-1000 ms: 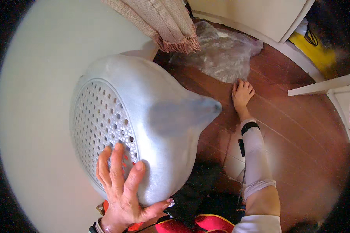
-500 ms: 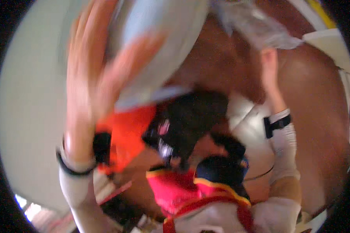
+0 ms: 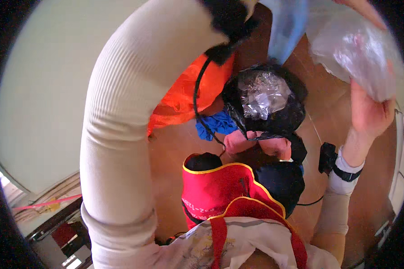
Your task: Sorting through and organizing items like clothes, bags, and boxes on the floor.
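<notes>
My right hand (image 3: pixel 371 110), at the right, is closed on the lower end of a crumpled clear plastic bag (image 3: pixel 352 42). My left arm bends up from the lower left and leans across the top, a black strap at its wrist. Most of my left hand lies beyond the upper edge; a strip of fingers (image 3: pixel 366 10) above the bag is probably its own, and its grip does not show. Between the two arms hangs a pale blue, see-through sheet (image 3: pixel 286 31). Below it, a black plastic bag (image 3: pixel 296 105) stands open on the floor with crumpled clear plastic (image 3: pixel 265 94) inside.
An orange bag (image 3: pixel 188 94) lies beside the black one, partly behind my left sleeve. Blue crumpled material (image 3: pixel 216 124) and pink footwear (image 3: pixel 276 147) are near my feet. A pale wall or panel (image 3: pixel 45 98) rises at left. I wear a red apron (image 3: pixel 211 186) with yellow edging.
My left arm has swung from the upper left toward the upper right. The large pale object by that hand is out of view. My right hand has moved right and now grips the clear bag.
</notes>
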Motion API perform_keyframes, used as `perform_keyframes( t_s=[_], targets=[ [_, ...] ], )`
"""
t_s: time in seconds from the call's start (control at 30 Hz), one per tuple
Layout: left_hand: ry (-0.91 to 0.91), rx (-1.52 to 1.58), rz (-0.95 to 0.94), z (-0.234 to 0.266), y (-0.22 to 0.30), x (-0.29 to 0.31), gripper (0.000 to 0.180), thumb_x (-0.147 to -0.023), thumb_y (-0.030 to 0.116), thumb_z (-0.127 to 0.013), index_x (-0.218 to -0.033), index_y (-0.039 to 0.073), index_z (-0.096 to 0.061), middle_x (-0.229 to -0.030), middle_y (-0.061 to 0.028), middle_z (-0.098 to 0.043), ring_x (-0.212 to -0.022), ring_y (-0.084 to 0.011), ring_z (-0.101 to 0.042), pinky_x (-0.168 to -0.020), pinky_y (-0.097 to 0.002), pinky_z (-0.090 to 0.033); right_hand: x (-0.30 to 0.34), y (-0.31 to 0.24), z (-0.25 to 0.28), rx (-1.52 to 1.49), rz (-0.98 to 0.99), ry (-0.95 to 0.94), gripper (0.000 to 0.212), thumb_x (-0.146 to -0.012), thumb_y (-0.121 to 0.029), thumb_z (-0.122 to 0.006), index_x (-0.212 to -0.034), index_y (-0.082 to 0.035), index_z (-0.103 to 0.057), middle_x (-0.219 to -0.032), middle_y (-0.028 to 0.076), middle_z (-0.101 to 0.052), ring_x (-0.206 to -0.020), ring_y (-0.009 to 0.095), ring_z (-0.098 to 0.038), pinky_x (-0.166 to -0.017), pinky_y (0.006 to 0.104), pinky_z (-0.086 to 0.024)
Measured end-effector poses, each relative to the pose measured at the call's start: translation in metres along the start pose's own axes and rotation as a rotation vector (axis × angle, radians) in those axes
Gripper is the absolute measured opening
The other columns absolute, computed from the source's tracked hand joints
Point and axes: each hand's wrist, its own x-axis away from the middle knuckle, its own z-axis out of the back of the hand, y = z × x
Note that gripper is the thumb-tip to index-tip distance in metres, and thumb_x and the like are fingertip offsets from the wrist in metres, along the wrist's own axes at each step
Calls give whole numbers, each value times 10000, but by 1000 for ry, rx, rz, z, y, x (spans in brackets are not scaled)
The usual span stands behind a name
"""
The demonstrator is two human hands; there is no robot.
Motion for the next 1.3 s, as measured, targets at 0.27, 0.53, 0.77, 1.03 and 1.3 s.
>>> perform_keyframes(
  t_s=[0.27, 0.53, 0.77, 1.03, 1.3],
  targets=[
    [286, 591, 61, -46, 103, 150, 466, -625, 142, -703, -1037, 58, -502, -965, -35, -557, -893, -132, -516, -790, -285, -424, 40, 46, -36, 103, -210, 181, 523, -799, -242, -496, -1262, -26, -379, -1311, 135, -350, -1221, 294, -301, -1014, 457, -198],
    [616, 501, -140, -96, 145, 260, 296, -668, 25, -533, -963, 40, -542, -917, -131, -533, -871, -334, -527, -742, -395, -444, 58, 101, -62, 644, -589, 345, 496, -796, -230, -530, -1231, -27, -404, -1242, 109, -408, -1145, 246, -373, -947, 398, -284],
    [637, -4, 49, -115, 152, 322, 316, -614, 55, -579, -927, 78, -541, -856, -142, -513, -860, -326, -527, -705, -393, -451, 22, 188, -73, 977, -1098, 35, 472, -793, -219, -560, -1204, -28, -427, -1181, 87, -458, -1078, 204, -436, -887, 345, -359],
    [660, 202, 518, -113, 119, 409, 448, -664, 109, -623, -1098, 79, -520, -1126, -129, -520, -1056, -260, -503, -892, -349, -401, -2, 280, -55, 1201, -1161, -407, 402, -802, -180, -578, -1158, -29, -466, -1095, 58, -519, -988, 149, -507, -796, 277, -443],
    [1157, -457, 504, -54, -5, 395, 563, -701, 234, -653, -1212, 116, -449, -1218, -127, -470, -1110, -261, -455, -923, -377, -368, -59, 259, -57, 2259, 378, -372, 564, -707, -173, -661, -1198, -57, -407, -1117, 146, -492, -1059, 277, -442, -885, 360, -337]
  ],
)
